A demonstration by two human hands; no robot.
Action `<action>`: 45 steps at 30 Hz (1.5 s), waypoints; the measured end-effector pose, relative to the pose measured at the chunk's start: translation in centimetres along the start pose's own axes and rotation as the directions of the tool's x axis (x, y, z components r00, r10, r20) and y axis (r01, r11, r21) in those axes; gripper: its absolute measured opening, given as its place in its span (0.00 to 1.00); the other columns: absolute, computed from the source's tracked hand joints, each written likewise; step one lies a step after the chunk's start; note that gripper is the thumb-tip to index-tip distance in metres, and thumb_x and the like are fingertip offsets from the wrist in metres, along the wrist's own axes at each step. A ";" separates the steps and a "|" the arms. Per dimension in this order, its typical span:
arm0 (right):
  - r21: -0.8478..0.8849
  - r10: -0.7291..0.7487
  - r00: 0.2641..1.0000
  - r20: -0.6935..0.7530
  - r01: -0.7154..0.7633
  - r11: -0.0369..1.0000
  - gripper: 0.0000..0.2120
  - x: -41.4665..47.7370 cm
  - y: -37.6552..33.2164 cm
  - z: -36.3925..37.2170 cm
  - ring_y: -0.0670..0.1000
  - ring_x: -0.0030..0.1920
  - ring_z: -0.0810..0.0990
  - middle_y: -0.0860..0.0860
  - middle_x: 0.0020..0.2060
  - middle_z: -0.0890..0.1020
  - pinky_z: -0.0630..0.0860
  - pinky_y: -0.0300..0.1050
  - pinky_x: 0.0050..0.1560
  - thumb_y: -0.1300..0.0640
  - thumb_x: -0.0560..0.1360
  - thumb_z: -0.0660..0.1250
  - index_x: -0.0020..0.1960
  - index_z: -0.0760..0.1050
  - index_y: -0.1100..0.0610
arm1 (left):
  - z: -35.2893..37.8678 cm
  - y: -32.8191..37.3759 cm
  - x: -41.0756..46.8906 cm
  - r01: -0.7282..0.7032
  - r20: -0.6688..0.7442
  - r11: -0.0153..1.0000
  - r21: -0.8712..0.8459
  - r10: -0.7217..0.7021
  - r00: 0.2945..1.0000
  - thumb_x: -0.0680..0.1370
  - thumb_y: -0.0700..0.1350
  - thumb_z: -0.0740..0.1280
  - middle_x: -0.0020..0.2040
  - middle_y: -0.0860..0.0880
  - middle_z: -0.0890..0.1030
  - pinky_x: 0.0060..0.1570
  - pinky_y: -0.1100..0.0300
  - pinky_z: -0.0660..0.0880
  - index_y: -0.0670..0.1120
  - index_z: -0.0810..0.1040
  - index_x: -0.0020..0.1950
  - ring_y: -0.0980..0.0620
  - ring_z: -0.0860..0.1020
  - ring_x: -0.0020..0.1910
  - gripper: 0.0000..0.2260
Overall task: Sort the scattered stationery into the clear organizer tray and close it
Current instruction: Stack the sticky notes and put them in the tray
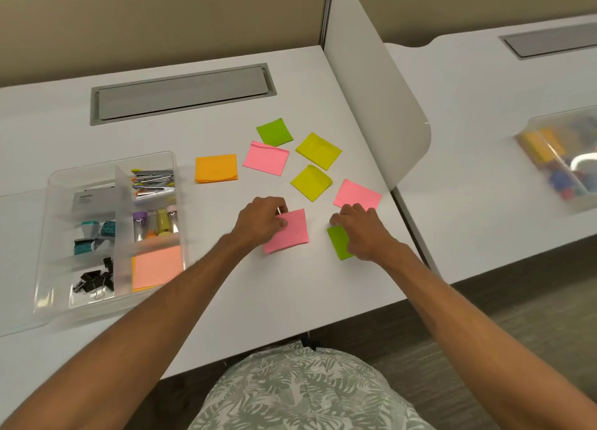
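Observation:
Sticky-note pads lie scattered on the white desk (290, 294). My left hand (263, 219) grips the left edge of a pink pad (292, 232). My right hand (361, 229) covers most of a green pad (337, 240), fingers on it. Other pads lie beyond: pink (357, 194), two yellow (311, 182) (319, 150), pink (266, 157), green (274, 131), orange (216, 168). The clear organizer tray (48, 235) stands at the left, holding clips, highlighters, correction tapes, binder clips and a pink-orange pad (156, 266).
A white divider panel (371, 84) stands at the desk's right edge. Beyond it, another clear bin (565, 158) with stationery sits on the neighbouring desk. A grey cable hatch (182, 93) is set in the desk at the back.

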State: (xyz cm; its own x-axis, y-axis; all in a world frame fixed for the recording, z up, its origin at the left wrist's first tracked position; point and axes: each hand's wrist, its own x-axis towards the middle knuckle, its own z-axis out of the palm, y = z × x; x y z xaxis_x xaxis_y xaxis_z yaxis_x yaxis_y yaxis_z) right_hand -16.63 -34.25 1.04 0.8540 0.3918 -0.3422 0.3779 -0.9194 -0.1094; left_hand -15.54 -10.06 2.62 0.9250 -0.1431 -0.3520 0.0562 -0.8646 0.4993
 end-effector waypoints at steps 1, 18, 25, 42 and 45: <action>-0.022 -0.007 1.000 -0.008 0.007 1.000 0.29 0.1 0.1 0.2 0.57 0.57 0.70 0.53 0.56 0.73 0.59 0.49 0.46 0.67 0.66 0.65 0.66 0.70 0.53 | -0.1 0.1 0.2 0.002 -0.004 1.000 -0.006 -0.002 1.000 0.75 0.46 0.70 0.53 0.48 0.81 0.45 0.54 0.73 0.48 0.79 0.54 0.46 0.78 0.51 0.09; 0.497 0.102 0.992 -0.073 -0.053 0.866 0.08 3.8 -2.3 -1.2 0.53 0.45 0.80 0.49 0.40 0.83 0.74 0.53 0.50 0.64 0.72 0.65 0.43 0.75 0.50 | -3.7 -3.2 -0.7 0.035 -0.148 0.964 -0.264 -0.077 0.986 0.74 0.47 0.71 0.46 0.50 0.83 0.48 0.51 0.77 0.52 0.83 0.48 0.50 0.80 0.48 0.04; 0.649 0.026 0.988 -0.152 0.080 0.756 0.06 6.1 -8.1 -4.6 0.54 0.42 0.81 0.55 0.40 0.83 0.76 0.49 0.42 0.65 0.72 0.67 0.44 0.78 0.55 | -8.3 -8.2 -3.5 0.053 -0.251 0.949 -0.312 -0.136 0.958 0.74 0.44 0.71 0.45 0.49 0.83 0.46 0.57 0.73 0.48 0.85 0.49 0.50 0.80 0.46 0.05; 0.666 -0.054 0.980 -0.190 0.169 0.726 0.05 9.0 -19.9 -5.8 0.50 0.42 0.82 0.52 0.40 0.84 0.74 0.42 0.42 0.62 0.71 0.69 0.44 0.79 0.53 | -11.4 -19.4 -11.7 0.236 -0.118 0.956 -0.173 -0.258 0.959 0.68 0.43 0.78 0.38 0.52 0.80 0.35 0.63 0.70 0.48 0.84 0.43 0.54 0.77 0.39 0.07; 0.673 -0.049 0.979 -0.196 0.171 0.720 0.05 8.9 -20.7 -5.9 0.51 0.42 0.82 0.53 0.40 0.84 0.73 0.40 0.40 0.62 0.71 0.69 0.44 0.79 0.53 | -10.5 -19.5 -11.4 0.211 -0.070 0.972 -0.100 -0.219 0.973 0.69 0.42 0.76 0.42 0.50 0.83 0.46 0.55 0.77 0.48 0.84 0.46 0.51 0.81 0.45 0.07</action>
State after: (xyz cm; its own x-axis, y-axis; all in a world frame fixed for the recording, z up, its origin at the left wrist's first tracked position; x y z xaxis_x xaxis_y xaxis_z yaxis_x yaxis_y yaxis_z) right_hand -14.71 -11.50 5.73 0.8878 0.4361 -0.1471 0.1775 -0.6193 -0.7648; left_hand -23.25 13.53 5.23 0.9142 0.0832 -0.3966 0.2877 -0.8225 0.4906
